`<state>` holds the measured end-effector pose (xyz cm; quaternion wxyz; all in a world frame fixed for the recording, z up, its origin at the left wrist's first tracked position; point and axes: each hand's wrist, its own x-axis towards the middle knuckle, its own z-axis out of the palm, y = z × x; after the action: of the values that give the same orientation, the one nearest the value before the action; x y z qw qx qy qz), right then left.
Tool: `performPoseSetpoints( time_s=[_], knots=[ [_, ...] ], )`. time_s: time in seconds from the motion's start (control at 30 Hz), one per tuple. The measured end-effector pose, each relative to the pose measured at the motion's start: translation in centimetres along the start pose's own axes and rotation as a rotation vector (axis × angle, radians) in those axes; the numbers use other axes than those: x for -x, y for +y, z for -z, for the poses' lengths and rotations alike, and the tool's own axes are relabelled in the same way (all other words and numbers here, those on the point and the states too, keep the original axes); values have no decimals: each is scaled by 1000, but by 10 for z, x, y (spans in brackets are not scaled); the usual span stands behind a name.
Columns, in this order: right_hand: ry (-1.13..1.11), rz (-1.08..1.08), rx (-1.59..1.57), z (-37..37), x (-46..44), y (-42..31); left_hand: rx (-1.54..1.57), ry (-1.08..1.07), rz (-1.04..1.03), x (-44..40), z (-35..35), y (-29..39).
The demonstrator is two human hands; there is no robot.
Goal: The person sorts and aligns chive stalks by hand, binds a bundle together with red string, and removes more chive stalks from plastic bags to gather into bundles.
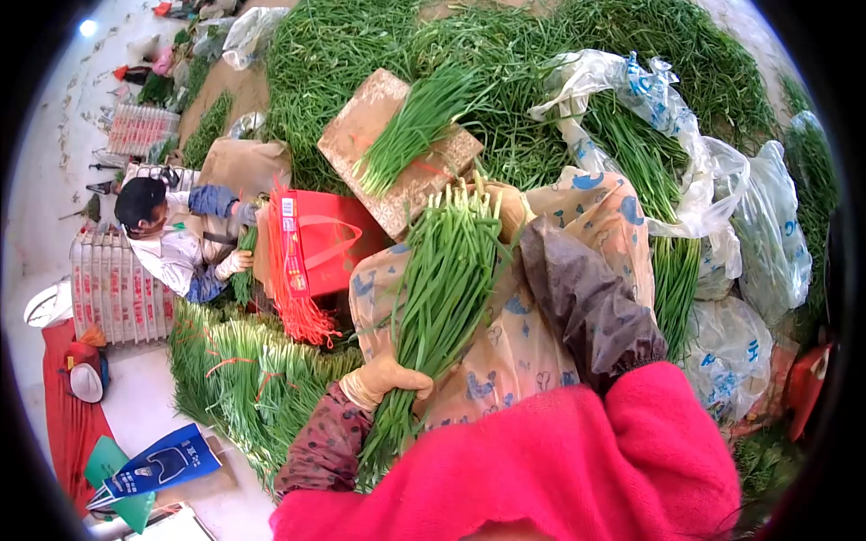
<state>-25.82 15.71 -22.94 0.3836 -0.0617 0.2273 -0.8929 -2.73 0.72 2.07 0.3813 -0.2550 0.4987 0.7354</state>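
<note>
A large bunch of garlic chives (442, 279) lies slanted over my lap, pale stem ends away from me. My left hand (383, 380), in a cream glove, is closed around its leafy lower part. At the stem end, my right hand (511, 209), also gloved, holds the bunch from the right side; its fingers are mostly hidden behind the stems. Under the bunch, my lap is covered by a tan patterned apron (532, 352). Just beyond my hands, a smaller bunch of chives (419, 126) rests on a worn box (356, 122).
A red bag (338, 239) with red ties (302, 311) stands to the left. Beside it a co-worker (167, 230) handles greens. Tied chive bundles (244, 370) lie at lower left, a loose chive heap (334, 54) behind, and plastic bags (767, 225) with chives at right.
</note>
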Motion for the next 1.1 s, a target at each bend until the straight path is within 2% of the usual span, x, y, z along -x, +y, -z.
performPoseSetpoints(
  time_s=[0.03, 0.1, 0.2, 0.23, 0.27, 0.3, 0.37, 0.4, 0.43, 0.47, 0.53, 0.6, 0.67, 0.73, 0.77, 0.83, 0.87, 0.93, 1.0, 1.07, 1.1],
  knots=[
    [-55, 345, 568, 32, -13, 20, -9, 3, -1, 0, 3, -3],
    [-122, 676, 1132, 48, -23, 33, 35, -5, 22, -2, 4, -2],
    [661, -243, 552, -1, -26, 8, 84, -8, 26, 2, 6, -4],
    [904, -458, 1121, -41, -18, -24, 115, -45, 32, 7, 6, -3],
    [772, -87, 1208, -2, -18, -20, 146, -80, 39, 12, 8, -4],
    [985, -52, 999, -3, -12, -34, 117, -125, 34, 19, 15, -13],
    [940, 58, 910, 37, -12, -62, 107, -86, 44, 34, 13, -26],
    [1000, 4, 674, 10, -15, -85, 88, -55, 47, 39, 13, -29],
    [900, 188, 644, -2, -13, -90, 90, -25, 21, 40, 14, -34],
    [714, 163, 663, 19, -20, -98, 101, -15, 14, 41, 14, -35],
    [418, -63, 923, -55, 1, -122, 123, 19, 73, 39, 18, -32],
    [120, -435, 990, -132, 25, -124, 122, 65, 52, 37, 16, -29],
    [-84, -565, 1262, -170, 44, -102, 103, 124, 41, 35, 11, -25],
    [-194, -276, 1591, -156, 53, -60, 66, 164, 19, 33, 9, -23],
    [-196, -270, 1591, -154, 52, -56, 19, 180, -16, 32, 10, -25],
    [-190, -505, 1465, -150, 53, -47, -141, 206, -91, 33, 15, -30],
    [-196, -509, 1459, -141, 53, -39, -137, 212, -86, 37, 16, -32],
    [-49, -274, 1785, -116, 52, -35, -314, 280, 79, 45, 17, -31],
    [130, -341, 1895, -93, 37, -52, -286, 257, 151, 47, 16, -33],
    [393, -303, 1876, -80, 20, -78, -422, 249, -37, 50, 15, -40],
    [349, -270, 1945, -74, 16, -93, -511, 250, -141, 51, 18, -47]
  ],
)
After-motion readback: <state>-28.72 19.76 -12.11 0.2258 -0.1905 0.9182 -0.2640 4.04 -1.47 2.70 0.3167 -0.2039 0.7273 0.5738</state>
